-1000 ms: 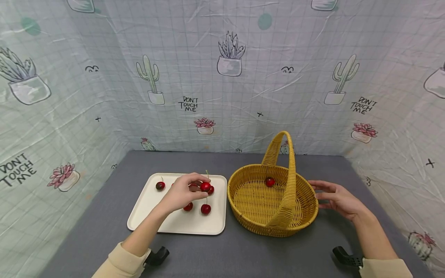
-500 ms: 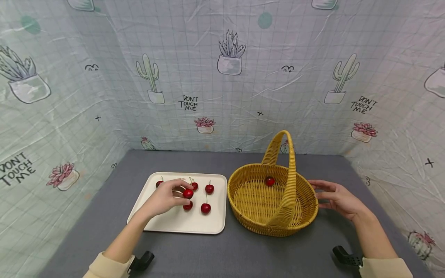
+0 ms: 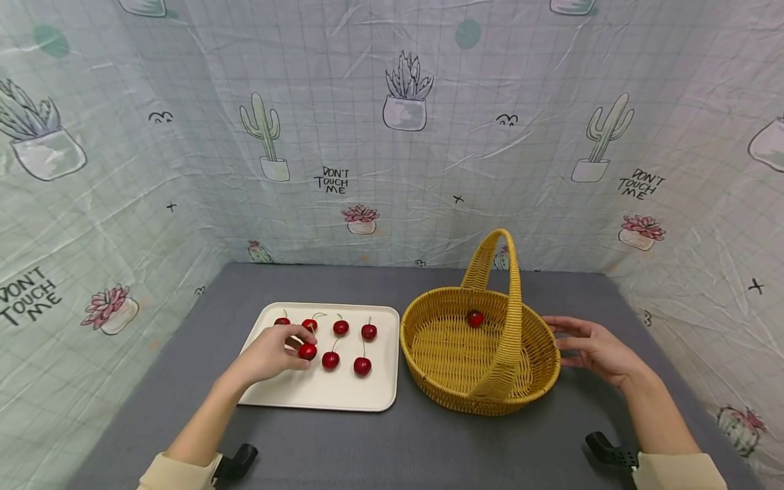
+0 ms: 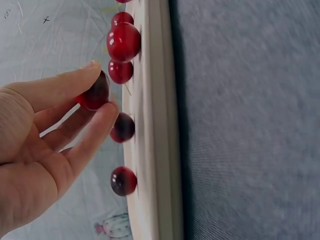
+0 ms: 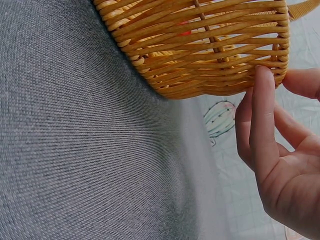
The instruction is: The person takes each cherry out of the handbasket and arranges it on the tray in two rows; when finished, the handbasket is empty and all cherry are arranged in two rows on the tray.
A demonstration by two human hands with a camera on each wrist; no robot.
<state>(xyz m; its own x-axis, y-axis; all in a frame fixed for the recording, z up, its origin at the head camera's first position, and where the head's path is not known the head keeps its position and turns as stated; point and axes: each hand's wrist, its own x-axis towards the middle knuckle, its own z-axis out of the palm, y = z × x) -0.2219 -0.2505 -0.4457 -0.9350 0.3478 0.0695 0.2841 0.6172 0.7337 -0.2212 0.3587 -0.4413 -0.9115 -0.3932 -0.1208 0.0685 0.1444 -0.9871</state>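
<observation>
My left hand [image 3: 272, 354] pinches a dark red cherry [image 3: 307, 351] between thumb and fingers, low over the cream tray [image 3: 288, 398]. In the left wrist view the held cherry [image 4: 95, 95] sits at the fingertips, above the tray's edge. Several more red cherries with stems lie on the tray, among them a front cherry [image 3: 362, 367] and a back right cherry [image 3: 369, 332]. On the right, my right hand [image 3: 597, 350] holds the yellow wicker basket [image 3: 422, 371] at its right rim, thumb at the rim and fingers against the outer wall [image 5: 225, 65].
One cherry [image 3: 475, 318] lies inside the basket near its back. A tall handle [image 3: 513, 299] arches over the basket, which stands close to the tray's right edge. Grey cloth [image 3: 343, 449] covers the table; a printed curtain [image 3: 416, 170] hangs behind and at both sides.
My left hand has moved left and toward me across the tray, carrying the pinched cherry lower and uncovering other cherries. My right hand and the basket have stayed in place.
</observation>
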